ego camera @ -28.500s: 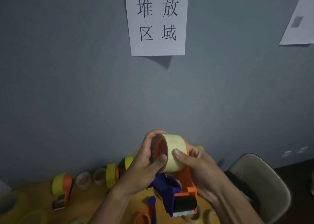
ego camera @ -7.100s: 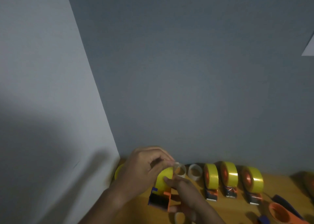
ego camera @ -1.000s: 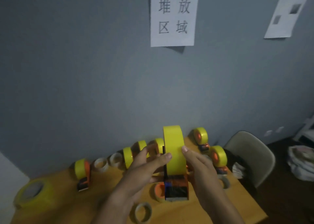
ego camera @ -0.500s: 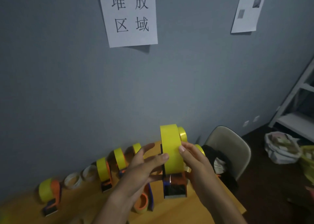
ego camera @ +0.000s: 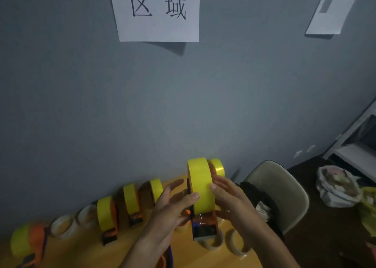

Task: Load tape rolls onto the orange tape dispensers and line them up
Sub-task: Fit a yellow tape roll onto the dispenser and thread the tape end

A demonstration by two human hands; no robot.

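Both hands hold one orange tape dispenser (ego camera: 205, 225) above the wooden surface (ego camera: 126, 247), near its right edge. A yellow tape roll (ego camera: 200, 186) sits upright on it. The left hand (ego camera: 173, 204) has its fingers spread and fairly straight, the thumb tip touching the roll's left face. The right hand (ego camera: 230, 198) cups the roll's right side, its thumb pressed on the yellow band.

Along the surface's far edge, against the grey wall (ego camera: 142, 105), four loaded dispensers show to the left: one at the far left corner (ego camera: 26, 245), then three close together (ego camera: 105, 213), (ego camera: 132, 198), (ego camera: 155, 188). A fifth loaded roll (ego camera: 217, 167) peeks out just behind the held one. Two pale empty cores (ego camera: 63, 226), (ego camera: 87, 215) lie between the far-left dispenser and the group of three. Two more pale rings (ego camera: 237, 245), (ego camera: 209, 244) lie at the near right, below the hands.

A paper sign (ego camera: 157, 11) with two printed characters hangs on the wall; a second sheet (ego camera: 333, 9) hangs at upper right. A beige chair (ego camera: 284, 190) stands beside the surface's right edge, and white shelving (ego camera: 356, 145) stands beyond it.
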